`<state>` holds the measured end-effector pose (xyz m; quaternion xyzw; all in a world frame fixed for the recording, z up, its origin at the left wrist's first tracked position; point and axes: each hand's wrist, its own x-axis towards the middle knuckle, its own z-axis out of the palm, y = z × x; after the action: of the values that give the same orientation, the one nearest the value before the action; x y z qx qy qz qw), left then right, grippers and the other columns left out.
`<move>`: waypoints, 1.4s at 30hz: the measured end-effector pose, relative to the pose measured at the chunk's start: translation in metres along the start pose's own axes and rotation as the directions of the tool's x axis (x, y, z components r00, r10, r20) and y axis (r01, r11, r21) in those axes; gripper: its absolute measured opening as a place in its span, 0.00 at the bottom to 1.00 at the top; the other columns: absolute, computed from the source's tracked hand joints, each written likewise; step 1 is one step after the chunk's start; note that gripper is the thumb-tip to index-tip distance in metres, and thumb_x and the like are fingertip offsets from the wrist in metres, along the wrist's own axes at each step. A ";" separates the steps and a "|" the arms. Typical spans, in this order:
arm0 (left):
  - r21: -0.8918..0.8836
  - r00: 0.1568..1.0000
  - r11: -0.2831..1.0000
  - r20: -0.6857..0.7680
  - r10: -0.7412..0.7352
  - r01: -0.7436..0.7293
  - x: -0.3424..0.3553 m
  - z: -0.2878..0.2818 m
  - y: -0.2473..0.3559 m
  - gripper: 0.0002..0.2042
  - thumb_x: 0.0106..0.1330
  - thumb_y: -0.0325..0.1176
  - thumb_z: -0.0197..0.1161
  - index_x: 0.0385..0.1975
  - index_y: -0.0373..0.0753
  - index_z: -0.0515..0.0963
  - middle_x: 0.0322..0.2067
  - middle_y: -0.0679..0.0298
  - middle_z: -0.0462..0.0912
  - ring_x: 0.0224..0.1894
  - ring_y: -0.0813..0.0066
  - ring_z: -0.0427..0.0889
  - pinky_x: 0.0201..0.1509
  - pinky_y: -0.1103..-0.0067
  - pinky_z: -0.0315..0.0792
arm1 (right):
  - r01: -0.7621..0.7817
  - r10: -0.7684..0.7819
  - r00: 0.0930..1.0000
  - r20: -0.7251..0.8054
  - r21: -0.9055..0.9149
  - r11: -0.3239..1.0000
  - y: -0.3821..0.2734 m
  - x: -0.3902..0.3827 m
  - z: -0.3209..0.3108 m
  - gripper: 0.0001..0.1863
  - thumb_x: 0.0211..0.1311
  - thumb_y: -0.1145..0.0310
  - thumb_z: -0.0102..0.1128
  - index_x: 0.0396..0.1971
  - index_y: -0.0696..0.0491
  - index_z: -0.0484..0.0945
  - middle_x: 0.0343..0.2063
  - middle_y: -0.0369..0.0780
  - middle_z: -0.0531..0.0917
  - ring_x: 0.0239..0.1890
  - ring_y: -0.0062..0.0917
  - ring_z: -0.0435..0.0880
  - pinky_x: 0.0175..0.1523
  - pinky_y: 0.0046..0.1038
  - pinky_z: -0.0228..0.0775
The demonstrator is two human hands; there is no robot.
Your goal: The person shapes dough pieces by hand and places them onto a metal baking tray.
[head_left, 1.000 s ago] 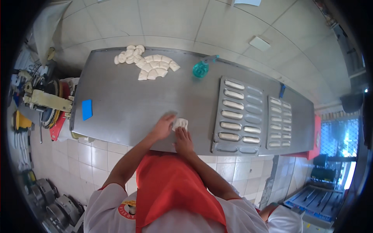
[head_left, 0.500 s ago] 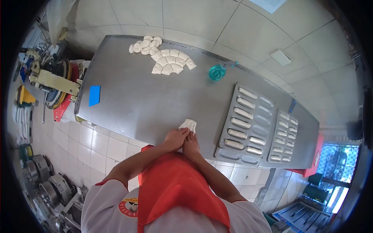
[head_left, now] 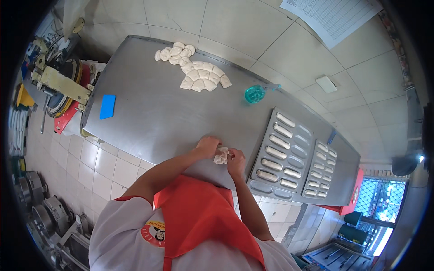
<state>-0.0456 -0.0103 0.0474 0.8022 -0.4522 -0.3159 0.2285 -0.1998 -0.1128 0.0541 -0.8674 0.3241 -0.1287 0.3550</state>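
I hold a crumpled piece of pale dough (head_left: 221,158) at the near edge of the steel table (head_left: 149,113). My left hand (head_left: 209,145) has curled fingers closed on its upper left; my right hand (head_left: 236,159) pinches its right side. To the right, a large mould tray (head_left: 300,149) has dough logs in many oval hollows, some hollows bare. A smaller tray (head_left: 320,169) with dough logs lies beyond it. Cut dough pieces (head_left: 201,77) lie clustered at the back. A teal spray bottle (head_left: 254,94) stands to their right.
A blue rectangular scraper (head_left: 107,106) lies at the left, beside a machine (head_left: 63,86). Another blue tool (head_left: 331,137) is on the back right. Metal equipment (head_left: 49,214) stands lower left; a red container (head_left: 350,198) sits beyond the right end. A paper sheet (head_left: 332,18) is on the tiled wall.
The dough was lying flat under my hands; now it is bunched and folded between my fingers. My hands have moved apart, one to each side of it. The camera view has shifted.
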 end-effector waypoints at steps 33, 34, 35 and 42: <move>-0.126 0.929 0.988 -0.368 0.042 -0.094 -0.025 0.054 0.001 0.15 0.48 0.43 0.74 0.34 0.47 0.82 0.36 0.64 0.77 0.45 0.60 0.76 0.51 0.67 0.69 | 0.394 -0.365 0.783 0.504 0.053 0.918 0.062 0.040 -0.017 0.23 0.51 0.61 0.72 0.50 0.43 0.82 0.42 0.36 0.76 0.45 0.30 0.77 0.54 0.37 0.62; -0.048 0.872 0.990 -0.480 0.092 -0.131 -0.024 0.053 0.001 0.14 0.48 0.42 0.74 0.33 0.46 0.82 0.36 0.64 0.77 0.45 0.59 0.76 0.50 0.67 0.70 | 0.460 -0.399 0.807 0.436 -0.041 0.887 0.060 0.039 -0.015 0.23 0.51 0.62 0.73 0.50 0.43 0.82 0.42 0.35 0.76 0.46 0.30 0.77 0.53 0.36 0.63; -0.024 0.879 0.987 -0.458 0.131 -0.160 -0.025 0.053 -0.001 0.14 0.48 0.42 0.74 0.32 0.46 0.82 0.36 0.64 0.77 0.45 0.59 0.76 0.50 0.66 0.70 | 0.474 -0.409 0.791 0.455 -0.032 0.880 0.059 0.038 -0.016 0.23 0.50 0.62 0.73 0.49 0.43 0.82 0.42 0.35 0.76 0.46 0.30 0.77 0.53 0.36 0.62; -0.112 0.916 0.978 -0.381 0.123 -0.178 -0.036 0.065 -0.001 0.17 0.47 0.44 0.74 0.34 0.44 0.81 0.35 0.62 0.76 0.43 0.58 0.76 0.48 0.65 0.70 | 0.418 -0.353 0.778 0.520 -0.007 0.909 0.067 0.025 -0.021 0.21 0.49 0.60 0.73 0.46 0.41 0.82 0.43 0.36 0.77 0.49 0.31 0.76 0.55 0.38 0.60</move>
<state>-0.1051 0.0163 0.0120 0.7916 -0.4370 -0.1713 0.3912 -0.2215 -0.1763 0.0219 -0.9380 0.0417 0.0540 0.3399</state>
